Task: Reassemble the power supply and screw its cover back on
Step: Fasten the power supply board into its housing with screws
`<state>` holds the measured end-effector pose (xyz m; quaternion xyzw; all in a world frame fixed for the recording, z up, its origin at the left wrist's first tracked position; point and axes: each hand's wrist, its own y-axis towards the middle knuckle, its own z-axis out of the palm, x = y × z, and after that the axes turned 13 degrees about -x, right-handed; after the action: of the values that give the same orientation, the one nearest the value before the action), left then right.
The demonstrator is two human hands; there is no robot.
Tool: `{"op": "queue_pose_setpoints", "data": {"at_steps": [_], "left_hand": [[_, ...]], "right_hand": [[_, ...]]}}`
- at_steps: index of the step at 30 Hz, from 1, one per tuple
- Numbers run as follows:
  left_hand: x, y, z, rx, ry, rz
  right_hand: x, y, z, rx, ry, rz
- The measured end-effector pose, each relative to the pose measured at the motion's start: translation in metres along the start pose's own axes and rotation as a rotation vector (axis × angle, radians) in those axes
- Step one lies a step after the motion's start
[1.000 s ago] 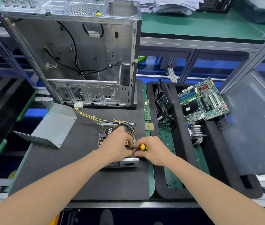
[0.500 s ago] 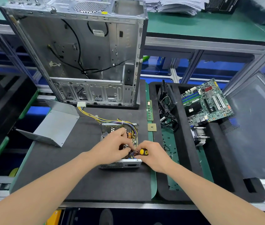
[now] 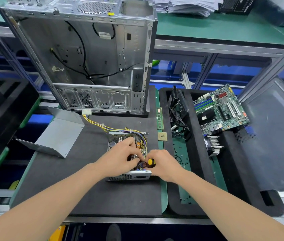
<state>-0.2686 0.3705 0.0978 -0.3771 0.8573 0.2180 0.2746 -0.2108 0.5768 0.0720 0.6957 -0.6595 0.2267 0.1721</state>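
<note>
The open power supply [image 3: 127, 175] is set on the counter [image 3: 85, 197] directly before the person. Its long axis runs away from the body, with the socket face nearest. The screwdriver [image 3: 151, 162] is clasped in the curled fingers of the right hand [image 3: 163, 165] at the near right corner of the unit. The left hand [image 3: 118, 159] is bent down into the open unit beside it; whether anything is pinched cannot be told. The cover [image 3: 57, 134] lies well apart to the left, nearer the left hand, so it would best be fetched from that side. No brand or label can be read: the yellow sticker [image 3: 110, 13] on the computer case [image 3: 85, 58] is too small.
</note>
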Motion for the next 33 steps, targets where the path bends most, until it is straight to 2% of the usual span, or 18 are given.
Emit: {"op": "queue_pose_setpoints", "data": {"at_steps": [7, 29, 33], "left_hand": [[0.0007, -0.0008, 0.0009, -0.008, -0.024, -0.014], [0.0006, -0.0023, 0.0006, 0.011, -0.018, -0.031], [-0.0021, -0.0052, -0.0047, -0.108, -0.080, -0.043]], "right_hand": [[0.0043, 0.0050, -0.0014, 0.030, 0.039, 0.113], [0.0064, 0.0031, -0.0035, 0.093, 0.119, 0.133], [0.0098, 0.0008, -0.0050, 0.075, 0.074, 0.147]]}}
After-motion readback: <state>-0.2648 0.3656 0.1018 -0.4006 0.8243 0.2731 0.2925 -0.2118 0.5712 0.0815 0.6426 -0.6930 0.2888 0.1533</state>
